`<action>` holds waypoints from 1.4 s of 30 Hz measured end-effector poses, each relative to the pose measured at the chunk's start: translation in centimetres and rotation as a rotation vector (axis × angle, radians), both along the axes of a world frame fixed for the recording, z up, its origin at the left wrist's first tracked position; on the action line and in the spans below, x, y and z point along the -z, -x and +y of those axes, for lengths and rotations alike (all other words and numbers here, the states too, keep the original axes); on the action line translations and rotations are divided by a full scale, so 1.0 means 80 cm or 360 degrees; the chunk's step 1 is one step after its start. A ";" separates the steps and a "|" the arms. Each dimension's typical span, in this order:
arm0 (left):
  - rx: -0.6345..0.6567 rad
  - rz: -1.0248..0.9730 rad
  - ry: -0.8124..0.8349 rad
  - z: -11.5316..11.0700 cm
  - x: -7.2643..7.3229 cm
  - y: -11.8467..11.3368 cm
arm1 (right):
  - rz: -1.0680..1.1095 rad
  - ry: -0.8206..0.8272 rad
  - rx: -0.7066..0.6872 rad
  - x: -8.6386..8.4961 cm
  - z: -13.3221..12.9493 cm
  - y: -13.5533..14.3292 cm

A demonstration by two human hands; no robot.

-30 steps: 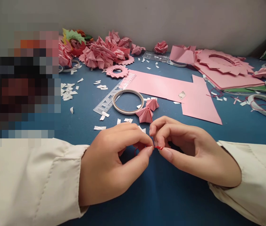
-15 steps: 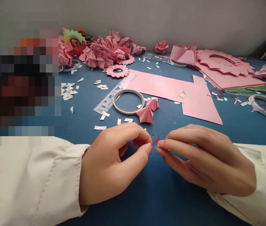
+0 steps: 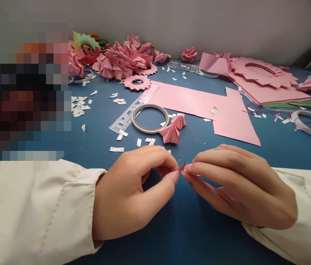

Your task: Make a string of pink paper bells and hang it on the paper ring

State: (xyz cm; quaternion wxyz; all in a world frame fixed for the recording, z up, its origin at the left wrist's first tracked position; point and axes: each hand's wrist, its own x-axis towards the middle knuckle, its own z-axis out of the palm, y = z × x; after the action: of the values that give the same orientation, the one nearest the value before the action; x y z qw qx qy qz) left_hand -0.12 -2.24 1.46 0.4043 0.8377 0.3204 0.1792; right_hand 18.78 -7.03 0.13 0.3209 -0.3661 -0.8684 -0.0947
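Red thread (image 3: 182, 168), looped, short end up, btwn L hand (image 3: 137, 191) & R hand (image 3: 243, 184).

No legible text or numbers.

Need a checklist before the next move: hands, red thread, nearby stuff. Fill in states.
1. Bare left hand pinches the thin red thread: ok.
2. Bare right hand grips the thread, not just touches it: cannot tell, fingertips hide the contact.
3. Thread drawn tight between the hands: not ok, it shows curled with an end sticking up.
4. Two small pleated pink paper pieces apart from both hands: ok.
5. Round white tape roll apart from both hands: ok.
6. Area near left hand free of small white paper scraps: not ok, several lie just beyond it.
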 end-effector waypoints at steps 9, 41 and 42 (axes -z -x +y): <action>-0.0010 -0.0009 -0.0032 0.000 0.000 -0.001 | -0.0038 -0.0026 -0.0030 0.003 0.005 0.002; 0.0019 -0.0064 -0.0126 0.000 0.001 0.000 | 0.0022 0.0089 -0.0103 0.000 0.004 0.001; 0.0026 -0.0062 -0.0129 0.000 0.001 0.000 | 0.0046 0.0110 -0.0096 0.001 0.004 0.002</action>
State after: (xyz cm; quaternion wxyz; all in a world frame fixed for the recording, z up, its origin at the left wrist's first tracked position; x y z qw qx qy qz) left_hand -0.11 -2.23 1.36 0.3778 0.8523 0.2980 0.2050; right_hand 18.63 -6.69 0.09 0.3233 -0.3520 -0.8770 -0.0498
